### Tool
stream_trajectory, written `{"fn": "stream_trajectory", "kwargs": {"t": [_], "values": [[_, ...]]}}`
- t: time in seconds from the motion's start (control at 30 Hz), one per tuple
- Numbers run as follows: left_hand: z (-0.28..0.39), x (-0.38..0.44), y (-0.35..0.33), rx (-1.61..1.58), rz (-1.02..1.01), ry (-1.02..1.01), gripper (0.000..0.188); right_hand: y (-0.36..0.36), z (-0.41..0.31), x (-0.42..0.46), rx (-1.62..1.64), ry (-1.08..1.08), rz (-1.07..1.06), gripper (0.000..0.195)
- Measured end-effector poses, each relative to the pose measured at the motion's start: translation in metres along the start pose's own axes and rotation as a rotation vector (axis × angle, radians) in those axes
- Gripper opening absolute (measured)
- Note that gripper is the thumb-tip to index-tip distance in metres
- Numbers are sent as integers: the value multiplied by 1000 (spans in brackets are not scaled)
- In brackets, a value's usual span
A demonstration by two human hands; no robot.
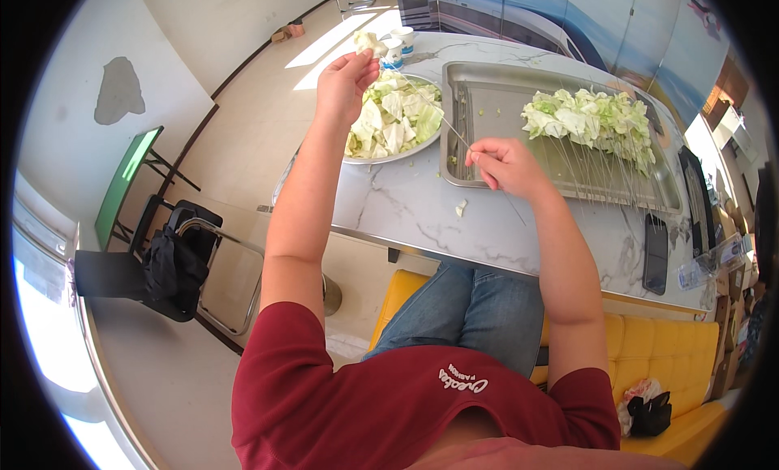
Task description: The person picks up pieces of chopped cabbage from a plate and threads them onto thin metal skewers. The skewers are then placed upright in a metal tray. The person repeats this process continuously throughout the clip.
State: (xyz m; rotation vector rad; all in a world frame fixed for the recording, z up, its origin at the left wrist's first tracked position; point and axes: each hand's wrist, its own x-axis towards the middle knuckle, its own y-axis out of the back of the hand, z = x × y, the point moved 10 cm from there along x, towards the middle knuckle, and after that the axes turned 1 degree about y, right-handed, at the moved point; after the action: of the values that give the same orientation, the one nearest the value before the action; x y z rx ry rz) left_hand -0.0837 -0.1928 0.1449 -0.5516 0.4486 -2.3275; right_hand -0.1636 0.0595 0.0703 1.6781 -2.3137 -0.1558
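Observation:
My left hand [348, 84] is raised above the far left of the table and pinches a piece of cabbage [367, 42]. Below it sits a round metal bowl [389, 158] heaped with torn cabbage leaves [398, 114]. My right hand [506, 164] grips a thin metal skewer [453, 129], which slants up and left toward the cabbage piece; whether its tip touches the piece is unclear. Right of the bowl lies a rectangular metal tray [499, 77]. Loaded cabbage skewers [587, 120] are bunched at its right, and bare skewers [464, 117] lie along its left side.
Two paper cups [402, 39] stand behind the bowl. A cabbage scrap [461, 208] lies on the marble-patterned table [395, 202]. A dark phone [655, 254] and a clear plastic holder [709, 263] are at the right edge. A folding chair [201, 269] stands at the left, a yellow bench [657, 348] below.

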Motion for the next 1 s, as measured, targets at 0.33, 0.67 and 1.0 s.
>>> {"fn": "stream_trajectory", "kwargs": {"t": [0.33, 0.67, 1.0], "values": [[-28, 4, 8, -35, -5, 178, 14, 1, 4, 2, -11, 44, 22, 14], [-41, 0, -10, -158, -97, 325, 13, 1, 5, 2, -42, 48, 34, 15], [-27, -13, -12, 71, -47, 155, 21, 5, 0, 4, -80, 62, 94, 16]]}}
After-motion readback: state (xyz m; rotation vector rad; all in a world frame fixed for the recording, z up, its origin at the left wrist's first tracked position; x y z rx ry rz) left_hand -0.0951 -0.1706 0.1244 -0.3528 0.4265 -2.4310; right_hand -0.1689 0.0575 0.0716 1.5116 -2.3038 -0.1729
